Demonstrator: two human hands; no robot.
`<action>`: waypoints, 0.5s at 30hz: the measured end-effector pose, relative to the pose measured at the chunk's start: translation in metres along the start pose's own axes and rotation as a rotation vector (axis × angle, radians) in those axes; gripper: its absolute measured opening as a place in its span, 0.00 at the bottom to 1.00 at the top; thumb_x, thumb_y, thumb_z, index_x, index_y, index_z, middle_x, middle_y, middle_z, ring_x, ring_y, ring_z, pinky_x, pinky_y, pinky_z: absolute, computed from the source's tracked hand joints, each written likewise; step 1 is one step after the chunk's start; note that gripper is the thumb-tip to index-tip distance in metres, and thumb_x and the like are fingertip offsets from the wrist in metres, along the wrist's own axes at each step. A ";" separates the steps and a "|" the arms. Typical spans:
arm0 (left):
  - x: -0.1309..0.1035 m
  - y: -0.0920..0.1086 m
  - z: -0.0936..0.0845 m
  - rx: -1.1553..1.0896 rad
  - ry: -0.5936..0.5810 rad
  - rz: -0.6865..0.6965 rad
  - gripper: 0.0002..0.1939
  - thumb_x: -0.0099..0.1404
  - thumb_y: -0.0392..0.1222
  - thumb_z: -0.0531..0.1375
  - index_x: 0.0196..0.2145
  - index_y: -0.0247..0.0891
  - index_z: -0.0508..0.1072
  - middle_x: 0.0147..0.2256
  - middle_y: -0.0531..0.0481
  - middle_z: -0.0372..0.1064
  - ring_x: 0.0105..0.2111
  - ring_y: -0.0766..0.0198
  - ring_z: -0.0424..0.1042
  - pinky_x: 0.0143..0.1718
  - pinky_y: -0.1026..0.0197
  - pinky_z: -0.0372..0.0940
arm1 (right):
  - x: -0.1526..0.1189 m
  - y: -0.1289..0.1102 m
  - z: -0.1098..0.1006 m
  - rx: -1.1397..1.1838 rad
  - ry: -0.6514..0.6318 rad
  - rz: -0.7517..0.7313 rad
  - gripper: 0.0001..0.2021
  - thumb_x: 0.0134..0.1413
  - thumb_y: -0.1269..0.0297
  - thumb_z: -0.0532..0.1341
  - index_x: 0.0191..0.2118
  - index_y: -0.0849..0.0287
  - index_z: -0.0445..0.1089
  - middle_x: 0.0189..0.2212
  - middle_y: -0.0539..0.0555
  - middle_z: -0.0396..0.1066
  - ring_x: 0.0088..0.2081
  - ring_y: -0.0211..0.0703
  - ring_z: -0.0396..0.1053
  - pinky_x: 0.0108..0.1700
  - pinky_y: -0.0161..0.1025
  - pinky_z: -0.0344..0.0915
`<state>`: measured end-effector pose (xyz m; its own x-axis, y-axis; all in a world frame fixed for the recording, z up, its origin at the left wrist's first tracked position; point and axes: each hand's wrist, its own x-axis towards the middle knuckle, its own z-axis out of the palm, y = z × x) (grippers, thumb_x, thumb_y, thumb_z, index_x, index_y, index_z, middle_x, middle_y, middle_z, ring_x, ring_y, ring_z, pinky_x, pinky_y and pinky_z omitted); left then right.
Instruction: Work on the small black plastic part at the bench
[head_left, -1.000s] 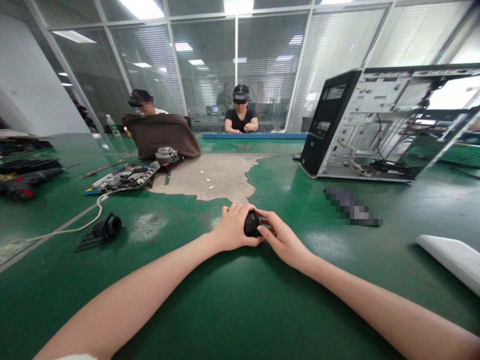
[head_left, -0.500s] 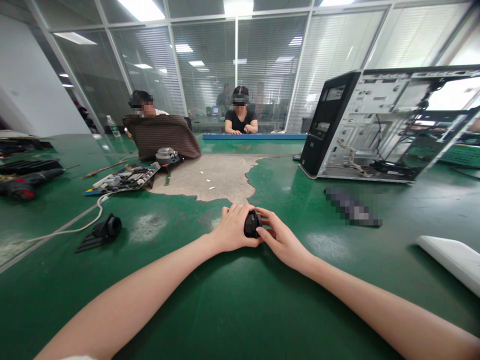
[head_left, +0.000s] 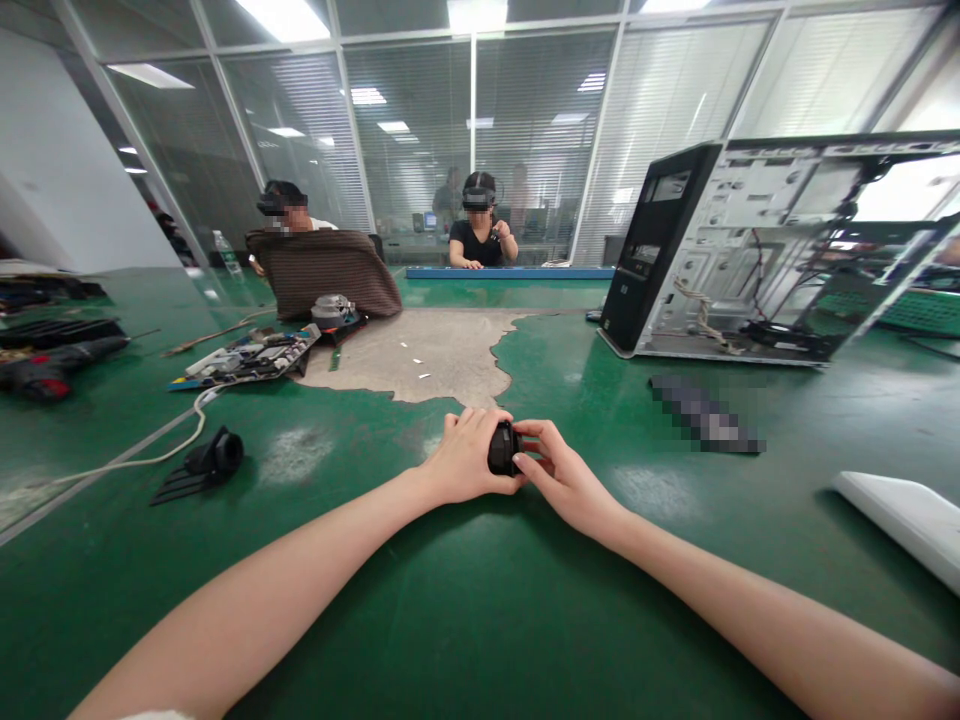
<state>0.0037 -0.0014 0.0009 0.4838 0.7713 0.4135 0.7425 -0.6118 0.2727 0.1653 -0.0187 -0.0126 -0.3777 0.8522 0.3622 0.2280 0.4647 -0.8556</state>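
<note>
Near the middle of the green table, a small black part sits between my two hands. My left hand is wrapped round its left side, thumb below and fingers over the top. On its right side, the fingertips and thumb of my right hand grip the edge. The undersides of the fingers and part of the black part are hidden.
A black part with a round opening lies left, below a circuit board. An open computer case stands right, near a white object. A power drill is far left. Two people sit beyond.
My hands and the black part have hardly moved. Across the table, the person in the black shirt has raised one hand from the tabletop towards the chest.
</note>
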 end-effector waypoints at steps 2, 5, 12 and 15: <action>0.000 0.000 -0.001 0.001 -0.006 -0.007 0.31 0.45 0.52 0.60 0.46 0.41 0.56 0.41 0.49 0.62 0.41 0.55 0.58 0.38 0.56 0.50 | 0.000 -0.001 0.000 -0.014 -0.013 -0.001 0.17 0.54 0.69 0.51 0.50 0.54 0.53 0.48 0.56 0.58 0.47 0.43 0.62 0.45 0.43 0.66; 0.000 0.001 -0.002 0.000 -0.016 -0.010 0.31 0.45 0.52 0.60 0.46 0.42 0.56 0.41 0.49 0.62 0.40 0.55 0.58 0.38 0.56 0.50 | 0.000 -0.003 -0.001 -0.002 -0.039 -0.002 0.18 0.54 0.69 0.51 0.51 0.54 0.52 0.48 0.56 0.58 0.47 0.42 0.63 0.47 0.44 0.65; 0.000 0.000 -0.001 0.011 -0.015 -0.016 0.33 0.45 0.54 0.60 0.47 0.41 0.55 0.42 0.48 0.61 0.41 0.54 0.58 0.38 0.56 0.50 | 0.000 -0.004 -0.001 0.051 -0.018 0.006 0.08 0.54 0.67 0.52 0.41 0.56 0.57 0.41 0.53 0.61 0.45 0.41 0.65 0.43 0.40 0.67; 0.000 -0.001 0.000 0.012 -0.001 -0.010 0.33 0.45 0.55 0.60 0.46 0.41 0.56 0.42 0.48 0.61 0.40 0.54 0.58 0.38 0.56 0.51 | 0.001 -0.002 -0.001 0.024 0.002 0.002 0.08 0.54 0.67 0.52 0.42 0.56 0.57 0.41 0.53 0.61 0.45 0.42 0.64 0.41 0.39 0.67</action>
<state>0.0032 -0.0009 0.0006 0.4767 0.7779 0.4095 0.7528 -0.6018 0.2669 0.1656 -0.0188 -0.0101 -0.3750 0.8538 0.3610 0.2074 0.4568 -0.8650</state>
